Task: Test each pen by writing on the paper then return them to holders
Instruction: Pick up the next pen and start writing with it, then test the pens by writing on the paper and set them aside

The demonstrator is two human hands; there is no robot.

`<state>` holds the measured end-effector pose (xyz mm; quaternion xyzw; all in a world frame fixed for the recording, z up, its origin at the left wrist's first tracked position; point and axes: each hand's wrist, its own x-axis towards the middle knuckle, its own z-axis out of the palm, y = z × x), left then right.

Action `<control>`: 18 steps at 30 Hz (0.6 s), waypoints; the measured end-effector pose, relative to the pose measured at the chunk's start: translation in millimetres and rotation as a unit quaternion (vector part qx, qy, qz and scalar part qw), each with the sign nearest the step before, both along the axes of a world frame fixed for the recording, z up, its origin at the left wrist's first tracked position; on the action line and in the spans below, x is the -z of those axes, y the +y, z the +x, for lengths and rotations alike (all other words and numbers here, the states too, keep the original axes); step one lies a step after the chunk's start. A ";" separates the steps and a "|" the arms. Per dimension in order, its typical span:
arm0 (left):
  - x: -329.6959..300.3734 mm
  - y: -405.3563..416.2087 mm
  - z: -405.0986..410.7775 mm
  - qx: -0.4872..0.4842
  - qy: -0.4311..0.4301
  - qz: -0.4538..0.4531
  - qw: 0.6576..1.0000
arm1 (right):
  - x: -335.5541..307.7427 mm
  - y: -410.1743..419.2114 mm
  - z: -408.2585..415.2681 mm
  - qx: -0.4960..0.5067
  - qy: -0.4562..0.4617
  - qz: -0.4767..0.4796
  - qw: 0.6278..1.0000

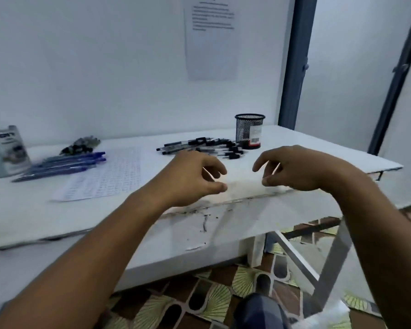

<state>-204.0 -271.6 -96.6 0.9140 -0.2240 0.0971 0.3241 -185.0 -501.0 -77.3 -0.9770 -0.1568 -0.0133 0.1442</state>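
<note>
A sheet of paper covered in small writing lies on the white table. Several blue pens lie to its left. A pile of black pens lies beside a black mesh holder at the back right. My left hand and my right hand hover over the table's front edge, fingers loosely curled, holding nothing. Both are just in front of the black pens.
A grey box stands at the far left. A small dark heap lies behind the blue pens. A printed sheet hangs on the wall. Patterned floor tiles and the table's metal legs show below.
</note>
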 end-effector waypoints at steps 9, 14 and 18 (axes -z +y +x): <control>2.5 83.7 23.0 -0.122 -0.003 -0.001 0.993 | 2.4 81.8 78.2 -0.050 -0.081 -0.036 0.995; 8.6 109.3 37.1 -0.143 0.001 0.004 0.990 | 13.8 97.7 112.4 -0.027 -0.086 -0.104 0.991; 7.3 134.8 53.9 -0.149 -0.005 0.011 0.989 | 21.9 106.6 139.6 -0.016 -0.087 -0.124 0.988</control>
